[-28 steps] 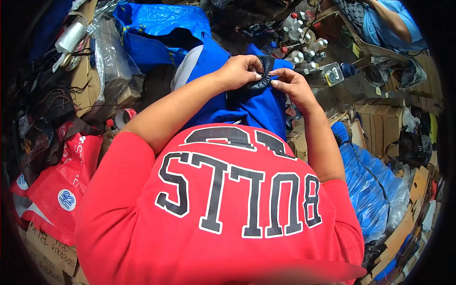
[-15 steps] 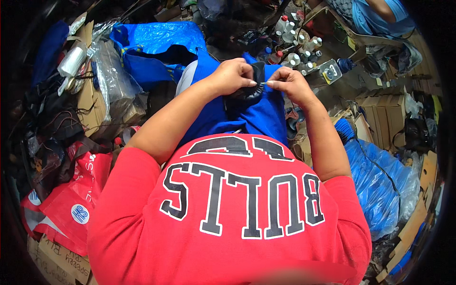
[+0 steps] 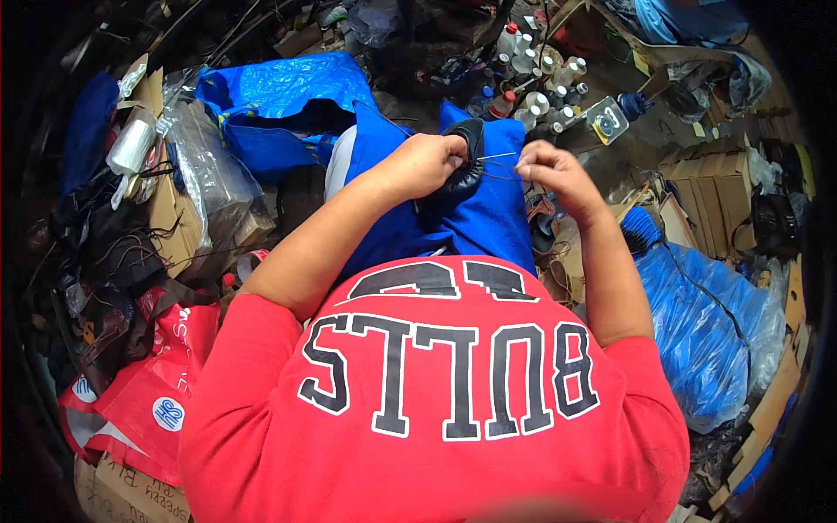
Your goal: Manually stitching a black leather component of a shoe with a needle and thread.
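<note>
Right hand [image 3: 551,168] farther out, thin strands [image 3: 499,158], glossy piece [image 3: 472,145]

"Any way through between the hands?"

"Not a clean one. Thin strands [image 3: 500,158] cross from the black piece [image 3: 460,173] in the left hand [image 3: 423,166] to the right hand [image 3: 551,168]. Closer in, there's open room between the forearms [image 3: 327,228], above the blue cloth [image 3: 488,228] on the lap."

"And out past the right hand?"

"A short patch of floor [image 3: 603,163], then cardboard boxes [image 3: 711,187]. Straight ahead of it, bottles [image 3: 537,105] crowd near, a clear container [image 3: 602,122] beside them."

"The left side?"

"Tighter. A big blue bag [image 3: 288,85] and a plastic-wrapped stack [image 3: 207,166] stand in the way."
</note>
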A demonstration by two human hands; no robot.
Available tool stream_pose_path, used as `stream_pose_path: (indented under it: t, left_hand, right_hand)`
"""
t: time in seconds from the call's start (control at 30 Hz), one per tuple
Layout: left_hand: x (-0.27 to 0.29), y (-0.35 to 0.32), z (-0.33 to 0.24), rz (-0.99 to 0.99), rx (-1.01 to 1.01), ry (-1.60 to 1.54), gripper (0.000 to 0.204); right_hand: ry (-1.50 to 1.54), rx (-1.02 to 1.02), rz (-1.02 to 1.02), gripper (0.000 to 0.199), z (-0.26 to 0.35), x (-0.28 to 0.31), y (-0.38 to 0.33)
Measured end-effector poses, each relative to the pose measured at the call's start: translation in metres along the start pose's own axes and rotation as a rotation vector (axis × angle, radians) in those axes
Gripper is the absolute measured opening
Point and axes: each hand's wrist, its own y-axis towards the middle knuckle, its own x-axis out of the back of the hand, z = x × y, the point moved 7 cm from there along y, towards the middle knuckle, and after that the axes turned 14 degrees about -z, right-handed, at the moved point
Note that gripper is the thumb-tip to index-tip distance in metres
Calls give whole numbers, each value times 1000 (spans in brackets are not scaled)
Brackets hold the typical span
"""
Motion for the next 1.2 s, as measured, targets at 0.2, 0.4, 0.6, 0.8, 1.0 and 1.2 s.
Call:
stream_pose_path:
  t: [0.2,0.4,0.6,0.8,1.0,1.2]
  left_hand:
    - [-3,4,-13,12,-102,68,13]
    - [1,-1,-7,19,-20,80,13]
    - [2,0,-9,15,-158,185,11]
    - [17,-13,-8,9,-203,112,10]
    - [16,-11,-15,-11,-236,234,8]
    - [6,-8,-15,-72,-235,159,9]
  right_hand:
    - [-565,420,-352,17,16,33,34]
    - [-853,695,-136,14,67,-16,5]
    - [-1241,817,31,8,50,-62,1]
    - [-1250,847,69,2,51,-58,2]
    - [-1039,900,-91,8,86,-32,-1]
    - [-1225,771,-176,12,45,8,30]
